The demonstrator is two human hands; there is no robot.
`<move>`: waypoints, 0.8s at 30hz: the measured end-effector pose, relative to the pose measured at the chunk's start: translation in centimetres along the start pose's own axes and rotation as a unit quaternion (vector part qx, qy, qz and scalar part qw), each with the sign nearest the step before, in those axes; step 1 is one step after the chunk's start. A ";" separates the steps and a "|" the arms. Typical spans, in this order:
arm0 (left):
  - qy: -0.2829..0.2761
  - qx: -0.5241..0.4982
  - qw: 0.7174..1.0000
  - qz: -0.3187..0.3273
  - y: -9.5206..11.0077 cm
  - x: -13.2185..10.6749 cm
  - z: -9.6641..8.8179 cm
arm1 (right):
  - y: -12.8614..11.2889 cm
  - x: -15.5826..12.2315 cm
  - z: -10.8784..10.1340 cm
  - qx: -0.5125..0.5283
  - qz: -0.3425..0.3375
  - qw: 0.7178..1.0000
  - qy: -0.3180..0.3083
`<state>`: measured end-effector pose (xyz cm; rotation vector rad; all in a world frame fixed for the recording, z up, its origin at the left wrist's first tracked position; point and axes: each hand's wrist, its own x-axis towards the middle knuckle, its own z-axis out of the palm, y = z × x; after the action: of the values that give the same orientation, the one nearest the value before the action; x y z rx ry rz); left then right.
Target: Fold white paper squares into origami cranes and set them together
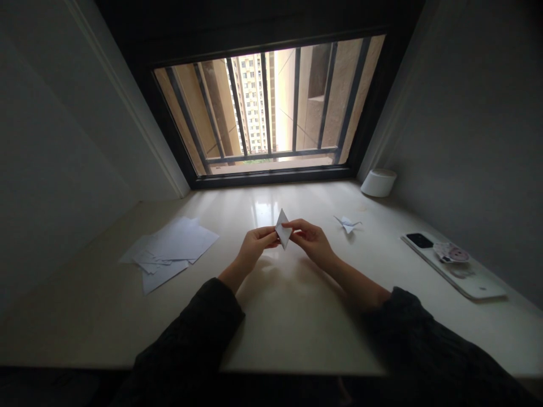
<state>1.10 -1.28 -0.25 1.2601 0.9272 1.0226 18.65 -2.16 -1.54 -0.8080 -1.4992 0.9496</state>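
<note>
The left hand (pixel 257 244) and right hand (pixel 314 242) share one small piece of folded white paper (pixel 284 230): each grip is closed on it with thumb and fingers, the left at its left edge, the right at its right edge. The paper is a narrow diamond, one point up and one down, held above the middle of the bench (pixel 297 328). Just right of the right hand, a folded white paper crane (pixel 348 225) lies on the bench. Left of the left hand, well apart, loose white sheets (pixel 180 243) overlap in an untidy pile. Farther right lies a pale phone (pixel 456 268), camera block facing up, with a cartoon-like figure (pixel 452 252) on its back. A white round-topped object (pixel 379 182) stands by the right wall, near the barred window (pixel 267 107) at the far edge.
</note>
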 end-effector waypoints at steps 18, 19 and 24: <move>-0.034 0.041 0.997 0.059 0.4 -0.2 0.2 | -0.3 0.1 -0.2 -0.071 -0.041 0.993 -0.090; -0.033 0.046 0.997 0.060 0.5 -0.3 0.3 | -0.3 0.1 -0.2 -0.085 -0.052 0.991 -0.094; -0.033 0.064 0.994 0.082 0.7 -0.3 0.4 | -0.4 0.1 -0.5 -0.155 -0.088 0.978 -0.110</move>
<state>1.30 -1.70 0.52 1.4884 0.8599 1.0555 19.09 -2.18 -1.08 -0.7930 -1.9101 0.6977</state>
